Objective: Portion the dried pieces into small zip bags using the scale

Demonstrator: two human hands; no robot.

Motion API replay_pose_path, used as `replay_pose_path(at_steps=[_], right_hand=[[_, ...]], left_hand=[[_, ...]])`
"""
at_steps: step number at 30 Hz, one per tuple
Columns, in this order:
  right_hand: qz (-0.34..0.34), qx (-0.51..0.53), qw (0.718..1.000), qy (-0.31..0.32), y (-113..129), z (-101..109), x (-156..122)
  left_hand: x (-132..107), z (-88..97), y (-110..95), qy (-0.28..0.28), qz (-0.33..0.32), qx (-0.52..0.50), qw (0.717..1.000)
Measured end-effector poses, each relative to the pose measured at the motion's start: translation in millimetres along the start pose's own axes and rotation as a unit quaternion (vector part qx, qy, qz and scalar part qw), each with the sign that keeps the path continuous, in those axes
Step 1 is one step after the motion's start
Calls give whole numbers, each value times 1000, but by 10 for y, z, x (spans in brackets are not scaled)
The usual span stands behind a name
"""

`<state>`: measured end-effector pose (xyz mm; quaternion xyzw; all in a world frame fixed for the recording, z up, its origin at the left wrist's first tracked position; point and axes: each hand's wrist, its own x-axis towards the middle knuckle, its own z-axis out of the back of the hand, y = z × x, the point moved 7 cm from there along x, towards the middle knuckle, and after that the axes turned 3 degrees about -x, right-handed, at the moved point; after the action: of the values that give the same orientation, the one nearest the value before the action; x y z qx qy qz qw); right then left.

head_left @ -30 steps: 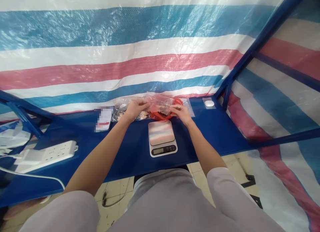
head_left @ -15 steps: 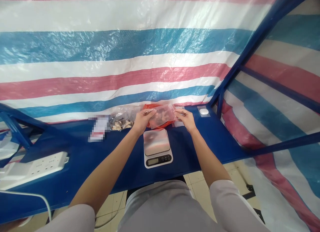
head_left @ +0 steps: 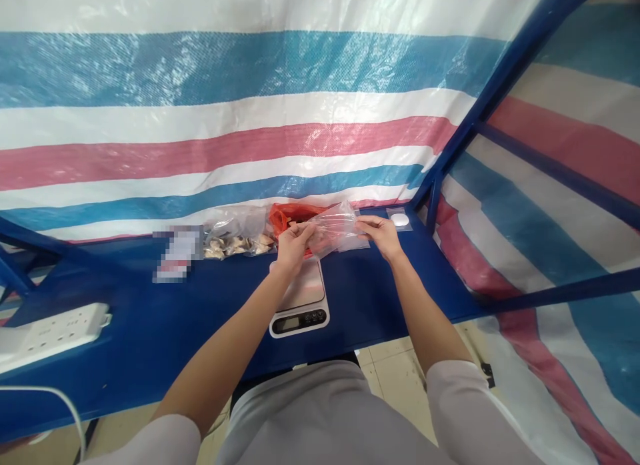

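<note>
Between my hands a clear plastic bag [head_left: 334, 228] is stretched, looking empty. My left hand [head_left: 294, 246] pinches its left end between thumb and fingers. At its right end, my right hand [head_left: 383, 235] is closed on the bag's edge. Behind the bag lies an open red plastic bag [head_left: 281, 216] whose contents are mostly hidden. Just below my left hand stands a white kitchen scale [head_left: 300, 321] with a shiny plate, partly covered by my hand and wrist. To the left rest several clear bags with pale brown dried pieces [head_left: 237, 245].
A blurred-out printed packet [head_left: 180, 253] lies left of the filled bags. Farther left is a white power strip [head_left: 65, 331] with a cable. A white round item in a small clear bag [head_left: 400, 220] sits at the back right. Blue frame bars and striped sheeting enclose the blue table [head_left: 200, 325].
The clear bag has been pulled wider and tilted up at its right side, my hands moving slightly apart. The camera view has shifted a little to the right.
</note>
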<state>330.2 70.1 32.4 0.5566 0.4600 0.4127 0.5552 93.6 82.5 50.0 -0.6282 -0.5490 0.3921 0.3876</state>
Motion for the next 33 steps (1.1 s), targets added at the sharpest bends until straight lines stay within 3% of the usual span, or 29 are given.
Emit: replay_pose_path(at_steps=[5, 8, 10, 14, 17, 19, 24, 29, 33], right_hand=[[9, -26, 999, 17, 103, 222, 163], [-2, -70, 995, 65, 155, 397, 306], [-10, -94, 992, 87, 185, 541, 424], [-37, -135, 982, 124, 178, 714, 687], [-45, -175, 970, 161, 126, 648, 857], [-40, -201, 962, 180, 87, 543, 951], [-2, -217, 958, 186, 43, 259, 1123], [67, -237, 949, 198, 48, 8, 1213], [139, -306, 922, 194, 40, -110, 1260]], left_hand=[[-34, -28, 68, 48, -2, 180, 983], [-113, -134, 12, 83, -96, 320, 939], [-198, -264, -45, 109, -191, 406, 887], [-397, -618, 19, 198, -339, 529, 752], [-495, -850, 208, 263, -379, 576, 675], [-510, -945, 350, 286, -378, 599, 645], [-439, -960, 635, 292, -344, 642, 620], [-401, -865, 722, 284, -340, 663, 603], [-384, -815, 780, 281, -323, 669, 607]])
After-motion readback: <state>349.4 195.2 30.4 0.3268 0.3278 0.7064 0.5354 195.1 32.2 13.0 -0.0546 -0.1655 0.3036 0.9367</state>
